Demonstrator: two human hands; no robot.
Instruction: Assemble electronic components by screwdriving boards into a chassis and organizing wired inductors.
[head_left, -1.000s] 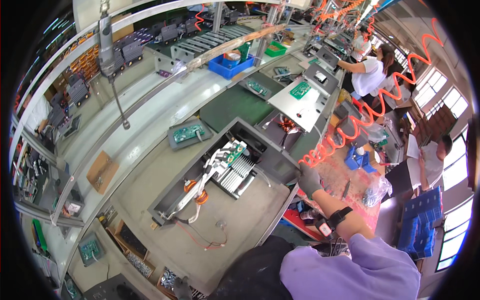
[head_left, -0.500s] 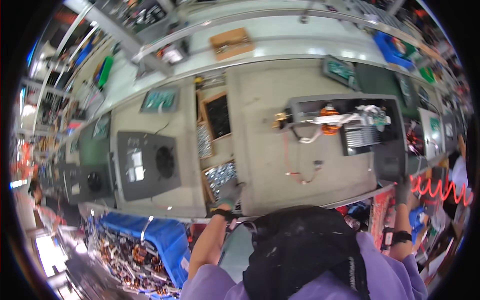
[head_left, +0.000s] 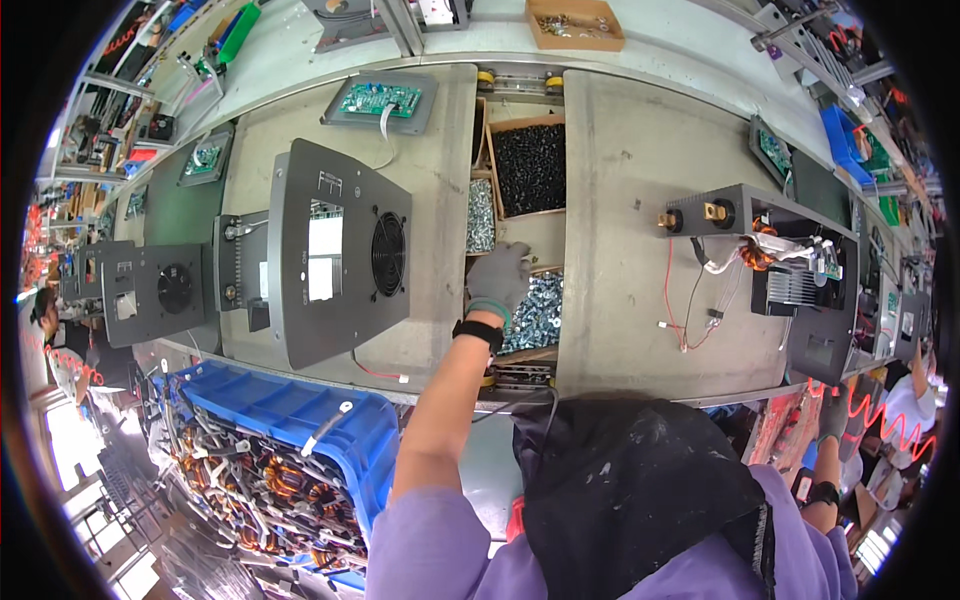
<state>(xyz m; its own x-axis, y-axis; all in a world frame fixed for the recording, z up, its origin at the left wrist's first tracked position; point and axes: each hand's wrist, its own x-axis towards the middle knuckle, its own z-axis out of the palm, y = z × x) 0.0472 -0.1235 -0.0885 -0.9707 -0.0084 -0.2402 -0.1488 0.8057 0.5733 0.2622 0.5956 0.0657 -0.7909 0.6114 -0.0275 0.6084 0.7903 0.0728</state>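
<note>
My left hand [head_left: 499, 277], in a grey glove with a dark wristband, is over the left side of a box of silver screws [head_left: 532, 315]. Its fingers are bunched and partly hidden, so I cannot see whether they hold anything. Beyond it are a box of black screws [head_left: 531, 168] and a narrow box of small silver parts [head_left: 480, 215]. My right hand [head_left: 832, 415], also gloved, is at the far right by the table's front edge, near a red coiled hose [head_left: 885, 420]; its fingers are too small and unclear to read.
On the right is an open grey housing [head_left: 740, 205] with copper coils and loose wires. To the left stands a grey fan panel [head_left: 345, 250], with a green circuit board [head_left: 380, 100] behind it. A blue bin [head_left: 290, 420] of coils sits at front left.
My view has shifted, so the table things sit differently in the picture. My left hand has moved farther forward, from the table's front edge to over the silver screws.
</note>
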